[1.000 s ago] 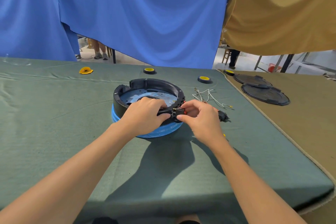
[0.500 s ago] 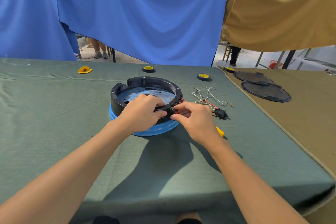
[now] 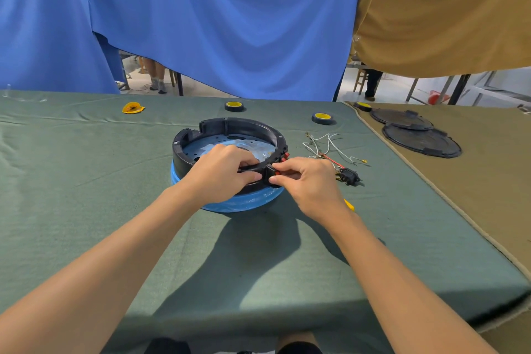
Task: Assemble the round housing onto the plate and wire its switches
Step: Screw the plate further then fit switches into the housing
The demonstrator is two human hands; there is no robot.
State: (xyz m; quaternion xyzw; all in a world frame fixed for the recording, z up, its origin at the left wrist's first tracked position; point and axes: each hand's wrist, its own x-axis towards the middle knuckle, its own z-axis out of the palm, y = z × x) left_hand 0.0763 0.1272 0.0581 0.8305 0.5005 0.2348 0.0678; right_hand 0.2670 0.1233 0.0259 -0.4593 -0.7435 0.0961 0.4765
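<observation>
1. Head view, work done. The round housing [image 3: 227, 126] sits on the plate [image 3: 244, 204], which is wrapped in blue film and lies mid-table [image 3: 86, 181]. Seated switches [image 3: 285, 156] with red rockers show in the housing's right wall.
2. Head view, step in hand. The left hand [image 3: 221, 172] curls its fingers over the near rim and grips the housing. The right hand [image 3: 307, 181] pinches a switch [image 3: 276, 174] between thumb and forefinger, against the outer wall just beside the left fingertips (judged to be a switch going into its slot).
3. Head view, work left. A loose switch [image 3: 349, 177] lies on the cloth to the right of the housing. A tangle of wires [image 3: 324, 144] lies beside it, with no lead seen running into the housing. The wiring therefore appears not yet begun.
4. Head view, limits. The hands cover the near rim and the slot, so whether the pinched switch is fully home cannot be told. Any fasteners joining housing to plate are not visible. A yellow tool handle [image 3: 349, 204] shows only as a tip behind the right wrist.
</observation>
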